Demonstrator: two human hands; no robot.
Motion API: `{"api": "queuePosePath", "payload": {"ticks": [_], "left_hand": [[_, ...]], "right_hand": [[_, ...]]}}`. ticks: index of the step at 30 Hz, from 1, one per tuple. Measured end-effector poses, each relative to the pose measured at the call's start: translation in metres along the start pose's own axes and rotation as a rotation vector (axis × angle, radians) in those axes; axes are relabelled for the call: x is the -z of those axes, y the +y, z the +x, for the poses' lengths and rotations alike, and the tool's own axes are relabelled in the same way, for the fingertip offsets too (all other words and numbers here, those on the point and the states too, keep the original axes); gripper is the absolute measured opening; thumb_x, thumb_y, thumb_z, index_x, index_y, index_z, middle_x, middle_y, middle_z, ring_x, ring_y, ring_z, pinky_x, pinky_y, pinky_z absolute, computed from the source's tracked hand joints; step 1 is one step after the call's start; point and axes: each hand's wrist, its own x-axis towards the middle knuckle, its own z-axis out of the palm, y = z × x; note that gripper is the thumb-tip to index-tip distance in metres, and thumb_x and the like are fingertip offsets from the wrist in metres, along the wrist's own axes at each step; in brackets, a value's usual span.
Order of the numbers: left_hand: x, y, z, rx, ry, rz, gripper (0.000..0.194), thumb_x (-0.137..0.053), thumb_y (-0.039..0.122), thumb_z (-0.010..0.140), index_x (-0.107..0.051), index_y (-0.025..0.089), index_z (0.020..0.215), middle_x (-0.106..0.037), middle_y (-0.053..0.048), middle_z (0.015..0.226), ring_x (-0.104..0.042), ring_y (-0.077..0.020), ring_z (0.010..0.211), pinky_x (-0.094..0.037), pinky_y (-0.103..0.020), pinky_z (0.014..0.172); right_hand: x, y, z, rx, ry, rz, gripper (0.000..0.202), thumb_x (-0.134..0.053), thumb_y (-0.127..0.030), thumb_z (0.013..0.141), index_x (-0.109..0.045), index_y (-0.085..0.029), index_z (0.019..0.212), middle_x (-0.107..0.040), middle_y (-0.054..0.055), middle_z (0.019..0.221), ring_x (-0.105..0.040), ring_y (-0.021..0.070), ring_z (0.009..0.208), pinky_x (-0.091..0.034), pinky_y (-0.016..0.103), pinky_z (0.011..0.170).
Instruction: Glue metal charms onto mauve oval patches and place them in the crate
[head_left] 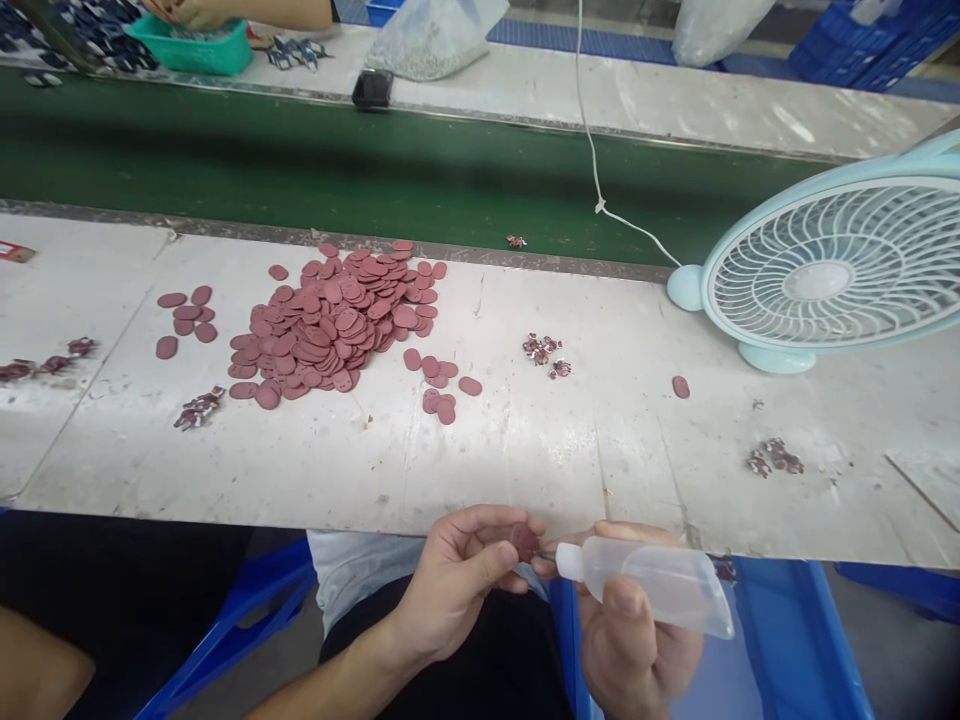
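Over my lap, just off the table's near edge, my left hand (465, 570) pinches a small reddish-brown oval disc (525, 541) between thumb and fingers. My right hand (637, 640) is wrapped round a translucent white squeeze bottle (652, 580), tilted with its thin nozzle pointing left at the disc. The nozzle tip meets or nearly meets the disc; I cannot tell which. Farther back on the table lies a large heap of the same oval discs (330, 320), with a smaller group of discs (439, 385) to its right.
A light blue fan (825, 270) stands at the right. Small shiny brown pieces (541, 348) lie in clusters on the white table (480, 470). Beyond runs a green belt (450, 170). Across it, a co-worker's hand (195, 12) is at a green basket (191, 52). A blue bin (810, 640) sits below right.
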Motion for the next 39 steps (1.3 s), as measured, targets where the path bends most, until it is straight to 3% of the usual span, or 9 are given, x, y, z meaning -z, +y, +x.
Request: {"api": "queuePosePath", "payload": {"ticks": [13,19,23,26,29,32,35,37,39], "left_hand": [[0.000,-0.001,-0.002,-0.009,0.005,-0.009,0.022,-0.082,0.023,0.080,-0.079,0.021,0.102,-0.081,-0.008,0.107,-0.076,-0.0164,0.085,-0.058,-0.019,0.065],[0.005,0.005,-0.002,-0.005,-0.059,-0.051,0.019,-0.078,0.019,0.085,-0.078,0.024,0.103,-0.079,-0.007,0.116,-0.075,-0.0213,0.105,-0.058,-0.020,0.074],[0.009,0.012,0.000,-0.007,-0.097,-0.104,0.019,-0.077,0.019,0.085,-0.078,0.025,0.104,-0.080,-0.006,0.113,-0.075,-0.0207,0.105,-0.059,-0.019,0.076],[0.013,0.017,0.002,-0.018,-0.122,-0.126,0.019,-0.078,0.022,0.084,-0.078,0.026,0.103,-0.080,-0.005,0.111,-0.076,-0.0237,0.103,-0.060,-0.022,0.074],[0.020,0.023,0.004,-0.035,-0.104,-0.134,0.019,-0.078,0.022,0.084,-0.078,0.026,0.103,-0.079,-0.005,0.111,-0.077,-0.0246,0.099,-0.060,-0.023,0.069],[0.027,0.030,0.008,-0.061,-0.046,-0.135,0.018,-0.079,0.021,0.083,-0.079,0.025,0.101,-0.080,-0.007,0.111,-0.077,-0.0227,0.096,-0.059,-0.021,0.067],[0.033,0.038,0.011,-0.101,0.014,-0.120,0.019,-0.081,0.022,0.081,-0.079,0.024,0.099,-0.080,-0.008,0.111,-0.077,-0.0219,0.093,-0.057,-0.021,0.066],[0.035,0.044,0.010,-0.120,0.054,-0.112,0.020,-0.082,0.023,0.079,-0.079,0.023,0.099,-0.080,-0.009,0.110,-0.077,-0.0219,0.093,-0.056,-0.021,0.065],[0.035,0.051,0.007,-0.131,0.088,-0.113,0.021,-0.083,0.025,0.078,-0.080,0.023,0.098,-0.080,-0.010,0.109,-0.076,-0.0222,0.092,-0.056,-0.022,0.065]], "right_hand": [[-0.003,-0.009,0.008,-0.115,-0.048,0.152,0.019,-0.062,-0.036,0.094,-0.062,-0.024,0.108,-0.067,0.001,0.075,-0.070,0.0224,0.062,-0.059,0.039,0.057],[0.037,-0.005,0.063,-0.541,-0.005,0.872,0.031,-0.056,-0.045,0.092,-0.061,-0.020,0.109,-0.057,-0.001,0.069,-0.064,0.0147,0.058,-0.052,0.023,0.041],[0.087,0.043,0.113,-0.963,-0.290,1.706,0.028,-0.057,-0.027,0.092,-0.049,-0.021,0.117,-0.049,-0.003,0.071,-0.060,0.0151,0.064,-0.053,0.025,0.043],[0.106,0.071,0.136,-1.078,-0.431,1.815,0.016,-0.060,-0.024,0.092,-0.048,-0.022,0.104,-0.039,-0.009,0.060,-0.050,0.0126,0.050,-0.047,0.025,0.037],[0.101,0.066,0.130,-1.018,-0.506,1.841,0.021,-0.068,-0.023,0.088,-0.051,-0.022,0.100,-0.039,-0.011,0.058,-0.048,0.0099,0.045,-0.042,0.020,0.032],[0.070,0.031,0.109,-0.746,-0.480,1.586,0.029,-0.073,-0.037,0.085,-0.055,-0.019,0.099,-0.040,-0.012,0.058,-0.041,0.0052,0.037,-0.034,0.015,0.028],[0.017,0.002,0.110,-0.346,-0.286,0.567,0.036,-0.060,-0.055,0.091,-0.057,-0.020,0.089,-0.035,-0.012,0.057,-0.029,0.0024,0.033,-0.027,0.014,0.027],[-0.022,-0.005,0.140,-0.174,-0.227,-0.088,0.036,-0.058,-0.055,0.091,-0.059,-0.020,0.081,-0.040,-0.009,0.055,-0.046,0.0090,0.042,-0.043,0.021,0.038],[-0.058,-0.004,0.192,-0.087,-0.191,-0.308,0.032,-0.063,-0.050,0.090,-0.064,-0.018,0.088,-0.061,-0.001,0.069,-0.066,0.0176,0.067,-0.057,0.032,0.062]]}}
